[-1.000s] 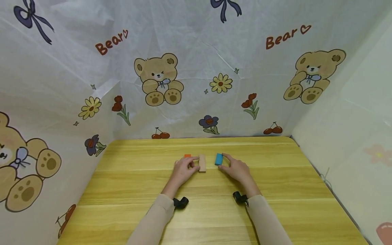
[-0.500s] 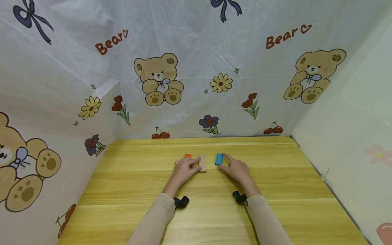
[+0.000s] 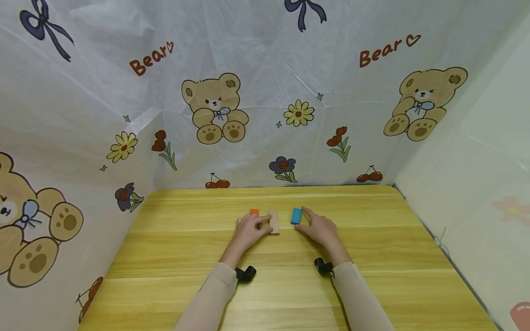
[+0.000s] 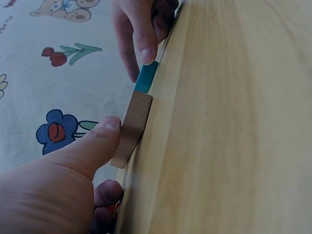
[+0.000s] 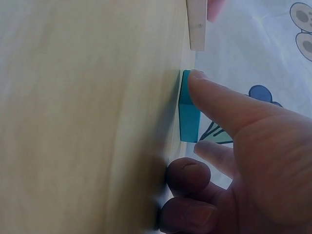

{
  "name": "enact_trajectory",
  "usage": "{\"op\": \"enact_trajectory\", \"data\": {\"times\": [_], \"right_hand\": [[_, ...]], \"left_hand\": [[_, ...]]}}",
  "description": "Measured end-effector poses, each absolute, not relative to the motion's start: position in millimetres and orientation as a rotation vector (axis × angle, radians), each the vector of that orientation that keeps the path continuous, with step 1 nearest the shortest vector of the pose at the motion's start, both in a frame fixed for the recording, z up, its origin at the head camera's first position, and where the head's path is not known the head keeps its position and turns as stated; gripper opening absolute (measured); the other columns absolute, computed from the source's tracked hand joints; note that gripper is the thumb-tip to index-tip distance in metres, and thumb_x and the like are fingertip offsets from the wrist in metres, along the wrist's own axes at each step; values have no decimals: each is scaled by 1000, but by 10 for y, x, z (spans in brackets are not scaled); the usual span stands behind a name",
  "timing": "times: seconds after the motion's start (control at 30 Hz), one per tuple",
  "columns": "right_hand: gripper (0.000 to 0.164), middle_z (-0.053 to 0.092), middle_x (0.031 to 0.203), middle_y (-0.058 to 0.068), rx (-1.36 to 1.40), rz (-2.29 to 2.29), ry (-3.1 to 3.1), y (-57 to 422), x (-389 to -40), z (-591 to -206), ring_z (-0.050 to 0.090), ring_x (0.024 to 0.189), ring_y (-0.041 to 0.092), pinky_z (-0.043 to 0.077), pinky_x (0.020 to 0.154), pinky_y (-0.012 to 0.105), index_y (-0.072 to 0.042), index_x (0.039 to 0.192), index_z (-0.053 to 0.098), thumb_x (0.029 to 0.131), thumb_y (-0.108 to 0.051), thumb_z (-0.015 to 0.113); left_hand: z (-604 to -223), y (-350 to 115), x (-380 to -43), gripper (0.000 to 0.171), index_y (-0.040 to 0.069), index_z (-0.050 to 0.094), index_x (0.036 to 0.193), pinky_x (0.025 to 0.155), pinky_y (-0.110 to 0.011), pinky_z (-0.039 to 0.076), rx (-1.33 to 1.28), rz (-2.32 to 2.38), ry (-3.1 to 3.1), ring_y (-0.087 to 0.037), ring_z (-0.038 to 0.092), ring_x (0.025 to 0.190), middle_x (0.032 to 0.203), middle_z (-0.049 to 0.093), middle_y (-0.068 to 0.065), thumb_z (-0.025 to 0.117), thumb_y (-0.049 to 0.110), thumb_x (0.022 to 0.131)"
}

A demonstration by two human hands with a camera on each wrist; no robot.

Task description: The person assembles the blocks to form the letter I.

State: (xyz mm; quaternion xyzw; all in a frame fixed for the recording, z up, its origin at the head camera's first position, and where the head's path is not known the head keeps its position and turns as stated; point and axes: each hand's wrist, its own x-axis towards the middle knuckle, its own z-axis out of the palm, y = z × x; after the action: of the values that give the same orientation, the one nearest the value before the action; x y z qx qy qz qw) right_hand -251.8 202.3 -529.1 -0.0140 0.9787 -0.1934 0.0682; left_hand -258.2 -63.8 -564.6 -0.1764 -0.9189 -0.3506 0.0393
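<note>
In the head view, my left hand (image 3: pixel 249 230) has its thumb and index finger on the left side of a plain wooden block (image 3: pixel 275 225) lying lengthwise on the table. The left wrist view shows the left thumb against that wooden block (image 4: pixel 134 122); the index fingertip is hidden there. To the right, my right hand (image 3: pixel 322 228) pinches a blue block (image 3: pixel 296 216) between thumb and index finger, one at each end. The blue block (image 5: pixel 189 117) stays close to the tabletop in the right wrist view. An orange block (image 3: pixel 254 212) shows partly behind the left hand.
A wood-grain table (image 3: pixel 281 285) runs under both hands. Behind it and on the left hangs a white cloth (image 3: pixel 256 156) printed with bears and flowers, and a pale wall (image 3: pixel 468 174) stands at the right. A gap separates the wooden and blue blocks.
The left index finger has shifted slightly right, over the edge of the wooden block, which has barely turned. The right hand and blue block stay in place.
</note>
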Motion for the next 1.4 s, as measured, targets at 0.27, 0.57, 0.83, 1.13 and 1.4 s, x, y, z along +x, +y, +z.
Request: {"op": "enact_trajectory", "data": {"times": [0.27,0.57,0.83,1.13,1.4], "right_hand": [[78,70,139,22,-53,-571,2958,2038,-2535,-5308,71,109,45,54,77,49,-23,162,47,96,-56,72],[72,74,130,22,-43,-578,2967,2061,-2576,-5325,71,96,39,46,65,38,-26,159,50,97,-56,69],[71,76,123,22,-53,-573,2981,2068,-2585,-5344,69,90,37,49,70,43,-26,158,52,97,-56,71],[71,68,81,7,-46,-701,2968,2101,-2594,-5362,54,67,23,35,59,34,-24,155,56,94,-54,76],[69,58,70,0,-57,-793,2969,2122,-2585,-5375,45,58,17,30,55,32,-22,152,59,92,-50,80]], "left_hand": [[-5654,-635,-2590,45,25,75,136,84,-38,26,-529,-1071,-2828,-15,46,77,75,58,7,80,41,94],[-5647,-650,-2576,46,26,76,135,77,-36,24,-530,-1069,-2822,-13,46,76,75,60,8,81,43,93],[-5639,-661,-2574,46,24,77,134,76,-36,24,-549,-1076,-2803,-14,45,75,74,61,7,82,43,92],[-5650,-676,-2578,45,26,77,133,77,-35,25,-557,-1049,-2803,-13,44,75,73,60,10,82,43,92],[-5658,-684,-2578,45,27,76,134,78,-36,24,-556,-1067,-2815,-14,44,77,74,59,9,81,44,92]]}}
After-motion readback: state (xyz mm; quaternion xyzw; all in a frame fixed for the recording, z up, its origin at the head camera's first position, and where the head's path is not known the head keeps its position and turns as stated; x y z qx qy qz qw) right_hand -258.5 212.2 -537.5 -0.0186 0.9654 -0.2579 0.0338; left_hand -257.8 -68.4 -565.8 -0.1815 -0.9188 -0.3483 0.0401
